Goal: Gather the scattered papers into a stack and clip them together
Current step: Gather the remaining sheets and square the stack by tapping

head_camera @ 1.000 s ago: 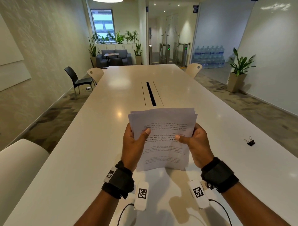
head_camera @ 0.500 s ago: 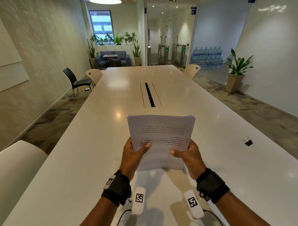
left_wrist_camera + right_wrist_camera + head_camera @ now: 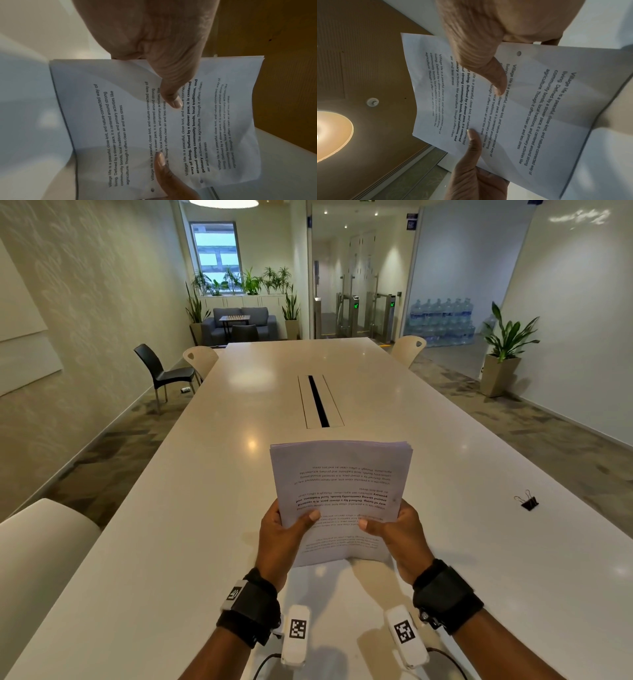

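Observation:
A stack of printed white papers point(image 3: 339, 491) stands upright on its lower edge on the long white table point(image 3: 205, 508), text upside down to me. My left hand point(image 3: 284, 534) grips its left side, thumb across the front sheet. My right hand point(image 3: 394, 530) grips the right side the same way, fingers hidden behind. The left wrist view shows the papers point(image 3: 171, 128) with both thumbs on the page; the right wrist view shows the papers point(image 3: 513, 108) likewise. A black binder clip point(image 3: 528, 501) lies on the table to the right, well clear of both hands.
A cable slot point(image 3: 318, 402) runs along the table's middle beyond the papers. Cream chairs stand at the near left point(image 3: 37, 546) and at the far corners. A black chair point(image 3: 161, 371) stands by the left wall, and a potted plant point(image 3: 503, 354) at the right.
The papers have come lower and closer to me, their bottom edge now on the table. The sheet edges look more even than a second ago. Both hands keep their grip.

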